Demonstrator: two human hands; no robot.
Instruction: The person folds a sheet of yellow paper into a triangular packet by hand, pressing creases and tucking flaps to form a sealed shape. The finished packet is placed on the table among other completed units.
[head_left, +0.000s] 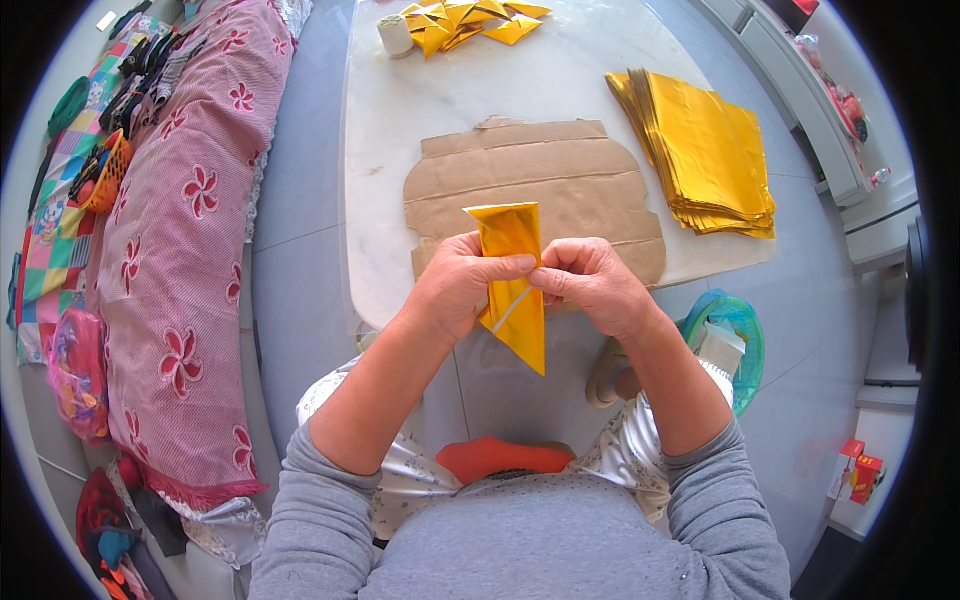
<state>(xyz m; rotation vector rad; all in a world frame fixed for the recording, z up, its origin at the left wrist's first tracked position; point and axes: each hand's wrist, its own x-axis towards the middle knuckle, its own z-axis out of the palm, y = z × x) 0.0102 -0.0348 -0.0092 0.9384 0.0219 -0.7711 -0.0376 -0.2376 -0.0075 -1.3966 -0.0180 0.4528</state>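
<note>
A partly folded sheet of gold foil paper (511, 232) is held upright between my hands, above the near edge of the table. My left hand (469, 277) grips its left side, with the thumb laid across the front. At the right edge, my right hand (589, 281) pinches the paper between thumb and fingers. The lower end of the sheet tapers to a point, and a pale strip runs slantwise across it. Beneath and beyond my hands lies a flat piece of brown cardboard (532, 176) with torn edges.
The pale table (375, 225) carries a stack of gold foil sheets (705, 150) at right. Several folded gold pieces (465, 22) and a white cylindrical container (395, 36) are at its far end. A green-blue basket (750, 337) stands right. A sofa with a pink flowered cover (187, 225) runs along the left.
</note>
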